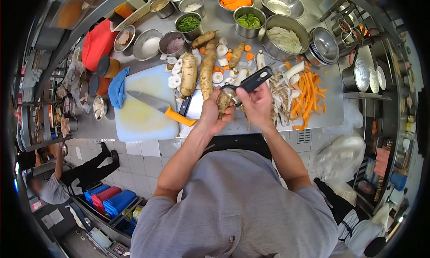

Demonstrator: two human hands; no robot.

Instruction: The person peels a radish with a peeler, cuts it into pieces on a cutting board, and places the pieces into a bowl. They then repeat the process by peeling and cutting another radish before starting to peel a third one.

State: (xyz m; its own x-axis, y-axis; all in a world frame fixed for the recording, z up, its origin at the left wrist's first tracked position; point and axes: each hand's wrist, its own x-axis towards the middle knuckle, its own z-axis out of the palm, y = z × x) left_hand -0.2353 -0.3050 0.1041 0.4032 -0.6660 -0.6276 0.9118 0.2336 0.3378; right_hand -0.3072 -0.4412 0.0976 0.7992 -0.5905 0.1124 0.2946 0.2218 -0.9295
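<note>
My left hand [217, 111] is closed around a short piece of brown-skinned root vegetable [223, 104]. In my right hand [256, 105] is a peeler with a thick black handle [254, 80]; its metal head is at the root piece, and exact blade contact is hard to see. Whole brown roots [189, 76] lie just beyond my hands, among white slices with holes [175, 80] and carrot pieces. Pale peelings [280, 99] and orange carrot peelings [308, 96] are heaped to the right of my right hand.
A knife with an orange handle [180, 118] lies across the cutting board [148, 129], beside a blue cloth [119, 88]. Metal bowls and pots, including one of cabbage [285, 37], line the back. Other people stand at lower left [56, 188] and lower right [365, 235].
</note>
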